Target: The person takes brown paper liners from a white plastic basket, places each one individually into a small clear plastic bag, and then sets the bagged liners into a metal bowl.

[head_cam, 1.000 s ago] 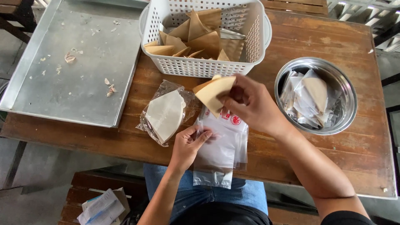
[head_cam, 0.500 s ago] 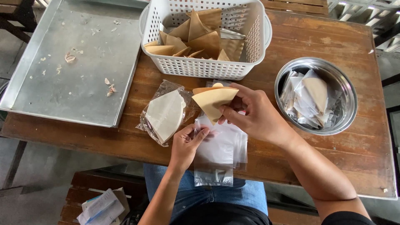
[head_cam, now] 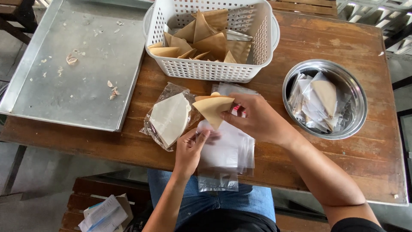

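Note:
My right hand (head_cam: 257,118) pinches a tan cone-shaped paper filter (head_cam: 212,109) with its tip pointing down, just above a stack of clear plastic bags (head_cam: 227,150) on the wooden table (head_cam: 326,163). My left hand (head_cam: 191,148) rests on the left edge of that stack, fingers on the top bag. Left of the hands lies a clear bag with white folded filters (head_cam: 169,117) inside. A white perforated basket (head_cam: 214,38) beyond holds several tan filters.
A steel bowl (head_cam: 325,98) at the right holds several bagged filters. A large metal tray (head_cam: 68,64) with paper scraps covers the table's left. A bench below carries a small paper packet (head_cam: 103,212). My knees in jeans are under the table edge.
My right hand has brought the tan filter down and left toward the bag stack, turning its tip downward. My left hand stayed on the stack.

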